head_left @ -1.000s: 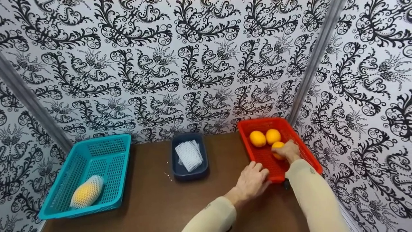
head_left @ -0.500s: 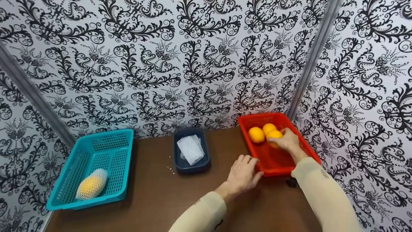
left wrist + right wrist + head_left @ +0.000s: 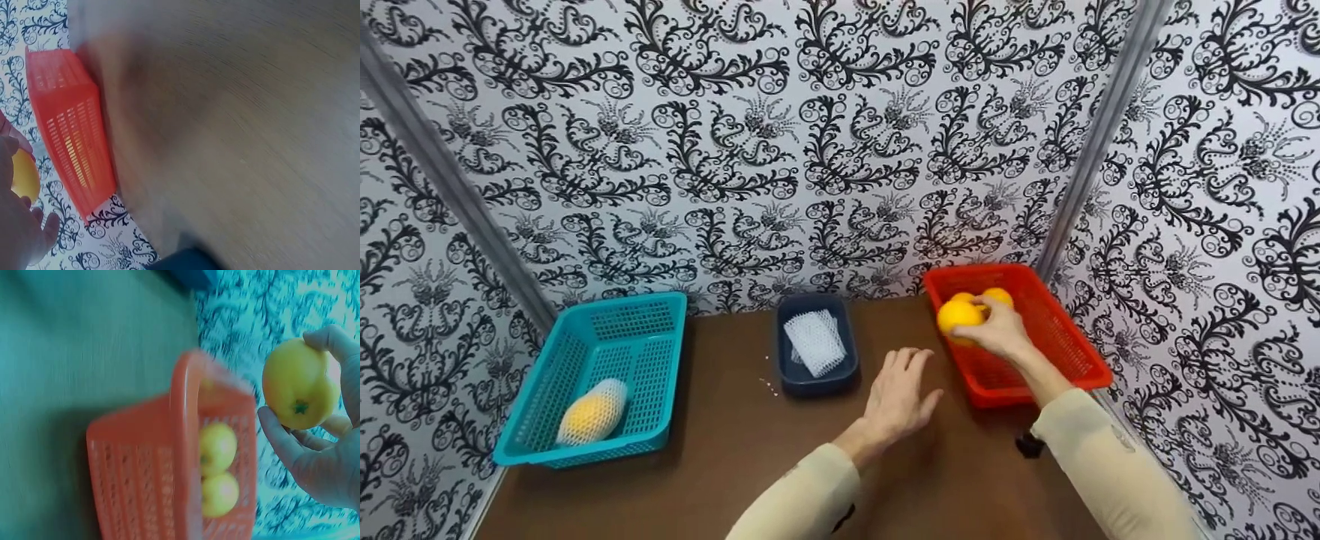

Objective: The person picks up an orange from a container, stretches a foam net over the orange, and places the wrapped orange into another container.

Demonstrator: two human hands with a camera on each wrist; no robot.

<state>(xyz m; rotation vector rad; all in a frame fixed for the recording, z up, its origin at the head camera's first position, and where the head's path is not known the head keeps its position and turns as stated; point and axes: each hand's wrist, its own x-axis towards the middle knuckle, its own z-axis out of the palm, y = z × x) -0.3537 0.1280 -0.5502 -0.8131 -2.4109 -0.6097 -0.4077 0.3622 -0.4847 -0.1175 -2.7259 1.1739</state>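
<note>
Thumb and fingers of my right hand pinch an orange, raised over the left side of the red basket. The right wrist view shows the green stem spot of this orange and the basket beside it. Two more oranges lie in the basket, partly covered by the held one and the hand in the head view. My left hand hovers over the brown table, apart from the basket's left side, fingers spread and holding nothing. In the left wrist view, left fingers show at the edge.
A small dark blue bin with white foam net sleeves stands mid-table against the wall. At left, a teal basket holds a yellow fruit in a foam net. White crumbs lie beside the bin. Patterned walls enclose the table.
My right hand has lifted an orange from the red basket's floor and carried it left. My left hand has let go of the basket's front rim and moved left.
</note>
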